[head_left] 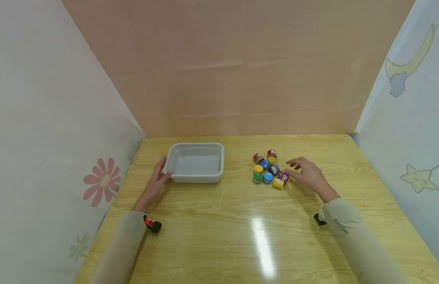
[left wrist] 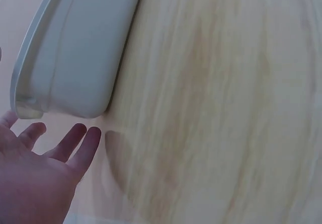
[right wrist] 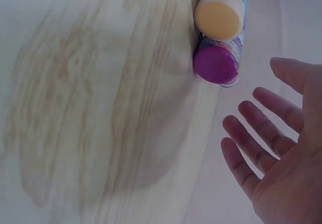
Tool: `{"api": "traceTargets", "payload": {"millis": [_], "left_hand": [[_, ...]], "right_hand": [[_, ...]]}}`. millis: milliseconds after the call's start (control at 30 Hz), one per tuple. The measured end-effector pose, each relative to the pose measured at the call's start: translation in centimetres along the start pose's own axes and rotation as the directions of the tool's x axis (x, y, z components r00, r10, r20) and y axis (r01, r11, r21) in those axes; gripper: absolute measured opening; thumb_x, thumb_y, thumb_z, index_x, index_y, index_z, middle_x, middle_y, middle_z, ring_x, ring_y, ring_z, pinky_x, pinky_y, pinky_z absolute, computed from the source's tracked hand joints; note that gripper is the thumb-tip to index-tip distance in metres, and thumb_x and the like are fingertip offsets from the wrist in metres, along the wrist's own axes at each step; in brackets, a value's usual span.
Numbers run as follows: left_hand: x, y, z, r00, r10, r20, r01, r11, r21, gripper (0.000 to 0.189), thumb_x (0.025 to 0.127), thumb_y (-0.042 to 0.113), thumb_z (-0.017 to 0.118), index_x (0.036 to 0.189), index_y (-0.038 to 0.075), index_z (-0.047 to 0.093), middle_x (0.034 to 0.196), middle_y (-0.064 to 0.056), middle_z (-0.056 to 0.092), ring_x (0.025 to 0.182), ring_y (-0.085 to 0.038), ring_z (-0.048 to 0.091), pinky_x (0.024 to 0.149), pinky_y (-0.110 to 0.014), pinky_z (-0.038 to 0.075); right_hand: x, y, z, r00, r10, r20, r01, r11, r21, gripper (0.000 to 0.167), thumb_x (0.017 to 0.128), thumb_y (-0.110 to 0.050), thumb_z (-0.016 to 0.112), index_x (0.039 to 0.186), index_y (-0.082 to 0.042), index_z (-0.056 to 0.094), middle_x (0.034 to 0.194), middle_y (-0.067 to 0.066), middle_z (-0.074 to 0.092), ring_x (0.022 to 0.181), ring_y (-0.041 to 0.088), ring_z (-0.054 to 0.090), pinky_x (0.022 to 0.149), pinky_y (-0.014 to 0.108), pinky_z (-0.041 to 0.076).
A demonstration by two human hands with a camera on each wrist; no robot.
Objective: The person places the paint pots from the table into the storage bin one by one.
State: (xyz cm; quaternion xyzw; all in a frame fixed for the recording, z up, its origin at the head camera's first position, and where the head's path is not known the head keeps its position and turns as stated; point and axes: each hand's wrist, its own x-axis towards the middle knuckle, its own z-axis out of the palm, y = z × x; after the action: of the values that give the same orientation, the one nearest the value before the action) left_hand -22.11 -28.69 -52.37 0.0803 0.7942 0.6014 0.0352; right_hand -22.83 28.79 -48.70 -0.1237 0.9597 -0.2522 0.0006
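Note:
A white rectangular plastic tub (head_left: 198, 178) stands on the left part of the table. At its left end is my left hand (head_left: 157, 179), fingers spread, with fingertips right at the rim; the left wrist view shows the fingers (left wrist: 85, 148) extended by the tub's end wall (left wrist: 80, 58). To the right lies a cluster of small paint jars with coloured lids, among them a green one (head_left: 257, 177), a light blue one (head_left: 268, 177) and a yellow one (head_left: 278, 183). My right hand (head_left: 308, 173) hovers beside the purple jar (head_left: 284, 176), fingers loosely bent and holding nothing.
The wooden table (head_left: 205, 228) reaches up to a brown backdrop (head_left: 240, 79). Patterned white sheets (head_left: 45, 118) hang along both sides. Dark wrist cameras (head_left: 155, 226) sit at both sleeves. More jars, red, brown, blue and black (head_left: 274, 169), lie at the cluster's back.

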Motion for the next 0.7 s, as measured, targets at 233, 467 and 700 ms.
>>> {"api": "traceTargets", "payload": {"millis": [233, 467, 700], "left_hand": [[0.0, -0.1, 0.8, 1.000, -0.028, 0.000, 0.028, 0.998, -0.062, 0.076, 0.110, 0.030, 0.053, 0.168, 0.027, 0.006, 0.176, -0.002, 0.001, 0.162, -0.028, 0.007, 0.129, -0.053, 0.013], [-0.1, -0.4, 1.2, 0.998, -0.056, -0.015, 0.055, 0.997, -0.052, 0.074, 0.109, 0.037, 0.052, 0.167, 0.036, 0.007, 0.176, 0.000, 0.000, 0.161, -0.030, 0.009, 0.130, -0.052, 0.011], [-0.3, -0.6, 1.3, 0.998, -0.062, -0.026, 0.061, 0.998, -0.031, 0.073, 0.109, 0.041, 0.051, 0.167, 0.038, 0.006, 0.176, 0.001, 0.000, 0.161, -0.030, 0.008, 0.130, -0.054, 0.010]], "right_hand": [[0.4, -0.1, 1.1, 0.998, 0.022, 0.058, -0.024, 0.999, 0.037, 0.048, 0.101, -0.041, 0.067, 0.131, -0.003, 0.068, 0.120, 0.019, 0.067, 0.105, 0.035, 0.067, 0.085, 0.057, 0.056], [0.6, -0.1, 1.6, 0.995, 0.038, 0.087, -0.041, 0.999, 0.031, 0.046, 0.101, -0.040, 0.067, 0.127, -0.003, 0.071, 0.112, 0.015, 0.071, 0.100, 0.031, 0.067, 0.085, 0.054, 0.056], [0.9, 0.3, 2.0, 0.994, 0.038, 0.103, -0.043, 0.998, 0.047, 0.041, 0.101, -0.040, 0.067, 0.122, -0.006, 0.074, 0.112, 0.012, 0.072, 0.101, 0.030, 0.066, 0.087, 0.053, 0.055]]}}
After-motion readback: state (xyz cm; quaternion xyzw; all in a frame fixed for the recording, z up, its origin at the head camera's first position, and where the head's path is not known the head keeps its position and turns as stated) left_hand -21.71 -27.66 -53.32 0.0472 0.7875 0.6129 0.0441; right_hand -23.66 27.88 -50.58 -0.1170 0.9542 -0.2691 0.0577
